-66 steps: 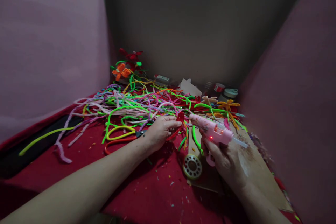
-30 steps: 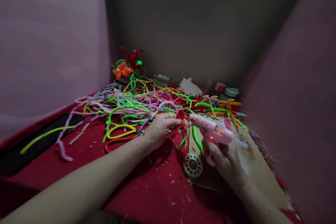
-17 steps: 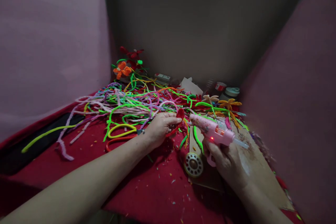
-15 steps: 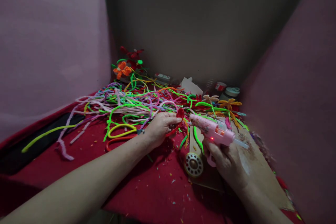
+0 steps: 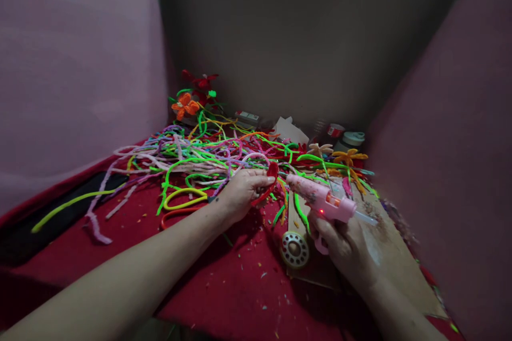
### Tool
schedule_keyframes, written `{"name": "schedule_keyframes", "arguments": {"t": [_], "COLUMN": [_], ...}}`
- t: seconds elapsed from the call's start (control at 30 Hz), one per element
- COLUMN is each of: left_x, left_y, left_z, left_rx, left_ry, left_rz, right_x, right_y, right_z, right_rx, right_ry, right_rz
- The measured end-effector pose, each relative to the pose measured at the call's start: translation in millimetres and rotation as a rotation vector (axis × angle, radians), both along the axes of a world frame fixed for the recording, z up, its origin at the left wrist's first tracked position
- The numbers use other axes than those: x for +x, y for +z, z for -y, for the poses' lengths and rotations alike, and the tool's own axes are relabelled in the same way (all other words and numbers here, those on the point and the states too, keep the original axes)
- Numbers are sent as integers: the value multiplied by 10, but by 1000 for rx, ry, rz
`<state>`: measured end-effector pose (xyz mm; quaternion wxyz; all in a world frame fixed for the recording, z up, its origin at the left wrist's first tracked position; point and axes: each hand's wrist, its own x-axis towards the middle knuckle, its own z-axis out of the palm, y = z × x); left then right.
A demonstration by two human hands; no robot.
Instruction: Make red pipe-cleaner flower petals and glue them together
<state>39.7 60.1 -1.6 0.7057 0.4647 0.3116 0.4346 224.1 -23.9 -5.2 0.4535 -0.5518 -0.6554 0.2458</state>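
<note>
Between the thumb and fingers of my left hand (image 5: 245, 192) is a red pipe cleaner (image 5: 272, 170), bent into a small loop at its top, with a tail hanging below the fingers. My right hand (image 5: 347, 242) is wrapped round the handle of a pink glue gun (image 5: 320, 197). The gun's red light is lit and a clear glue stick (image 5: 366, 218) juts from its back. Its nozzle points left at the red loop, a small gap apart. Yellow-and-orange-handled scissors (image 5: 186, 200) lie beside my left wrist, their blades hidden.
A heap of coloured pipe cleaners (image 5: 208, 157) spreads across the red cloth (image 5: 240, 277). Orange (image 5: 185, 106) and red flowers stand at the back left. A round metal disc (image 5: 295, 250) sits on the cardboard (image 5: 404, 266) at the right. A lidded jar (image 5: 352, 141) stands at the back.
Hardly anything differs. The glue gun and the red loop sit very slightly further left, along with a small shift of the whole view. Both grips are the same.
</note>
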Motion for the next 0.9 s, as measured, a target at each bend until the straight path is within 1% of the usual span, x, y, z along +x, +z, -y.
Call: {"name": "schedule_keyframes", "arguments": {"t": [0.17,0.5,0.73,0.9], "left_x": [-4,-10,-10,-13], "left_y": [8,-5,8,11], "left_z": [5,1,0,-2], "left_rx": [-9,-19,-19,2], "left_ry": [5,-10,2,-15], "left_rz": [-17,-28,-24,-14], "right_x": [-8,2,5,-1], "right_y": [31,-21,6,-28], "right_z": [-6,-9,2,-3], "right_rx": [46,28,39,19], "right_ry": [16,47,12,35], "right_rz": [13,-45,5,-16]}}
